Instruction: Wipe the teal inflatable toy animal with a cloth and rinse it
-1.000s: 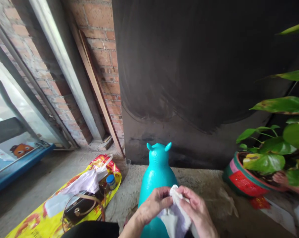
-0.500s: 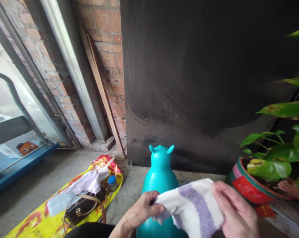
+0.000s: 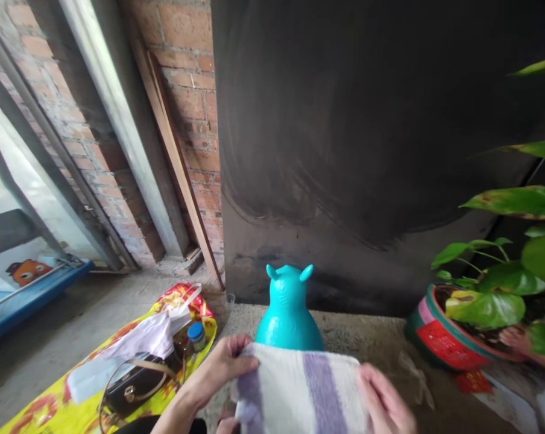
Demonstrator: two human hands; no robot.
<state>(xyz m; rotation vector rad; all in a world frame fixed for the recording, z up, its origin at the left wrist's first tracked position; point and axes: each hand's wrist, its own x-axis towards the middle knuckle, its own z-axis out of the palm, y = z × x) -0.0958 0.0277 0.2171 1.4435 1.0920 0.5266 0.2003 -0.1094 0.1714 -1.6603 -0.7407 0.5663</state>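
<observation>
A white towel with purple stripes (image 3: 299,392) is stretched flat between my two hands at the bottom of the view. My left hand (image 3: 218,364) pinches its left top corner. My right hand (image 3: 383,404) grips its right edge. The towel lies over the body of a teal inflatable animal toy (image 3: 288,304), whose head and two small ears stick up just behind the towel. The toy stands on a rough concrete floor in front of a dark wall panel.
A yellow printed bag (image 3: 73,392) on the floor at left carries a black handbag (image 3: 128,386), a white cloth and a blue-capped bottle (image 3: 195,334). A potted plant in a red-green pot (image 3: 439,331) stands at right. Brick wall and leaning boards at back left.
The towel went from a crumpled wad between my hands to spread out flat. My hands moved apart and the towel now covers the toy's body.
</observation>
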